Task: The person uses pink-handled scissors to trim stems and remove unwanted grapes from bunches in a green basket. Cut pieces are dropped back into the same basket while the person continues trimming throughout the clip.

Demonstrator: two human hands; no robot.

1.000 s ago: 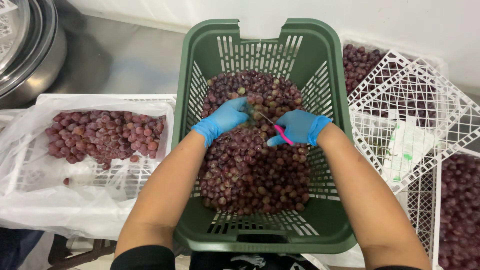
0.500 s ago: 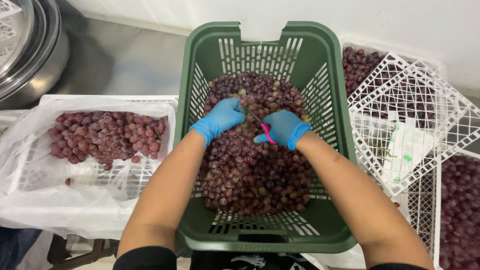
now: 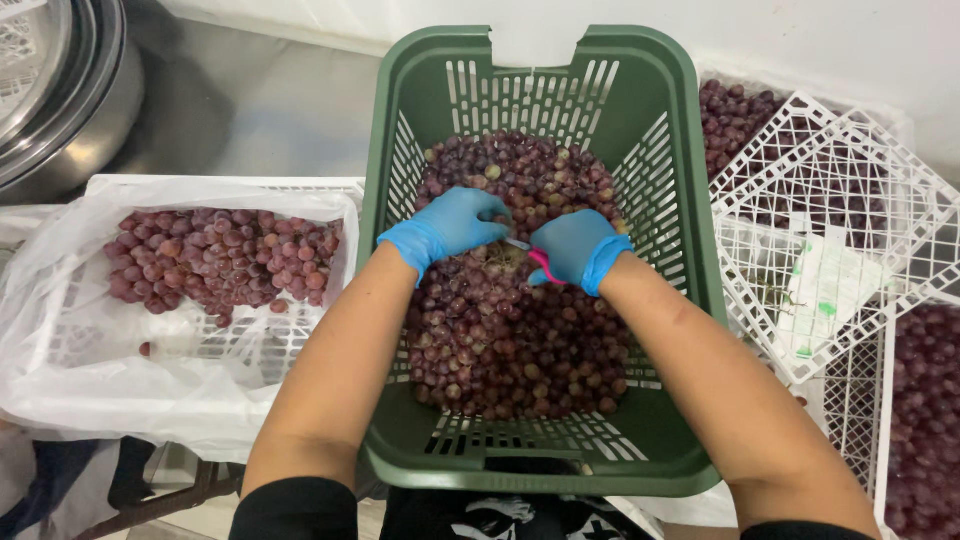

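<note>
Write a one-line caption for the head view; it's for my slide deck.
Gloved left hand and right hand, holding pink-handled scissors, meet over red grapes in a green basket.

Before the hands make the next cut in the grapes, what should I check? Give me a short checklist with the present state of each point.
1. Left hand gloved and on the grapes in the green basket: ok.
2. Right hand gloved and holding the pink-handled scissors: ok.
3. Blades clear of the left fingers: cannot tell, the hands almost meet and hide the tips.
4. Stem to be cut in plain sight: cannot tell, it is covered by the hands.
5. Lined white crate at the left has room for more grapes: ok, it is partly filled.
6. Basket sits level in front of the person: ok.
</note>
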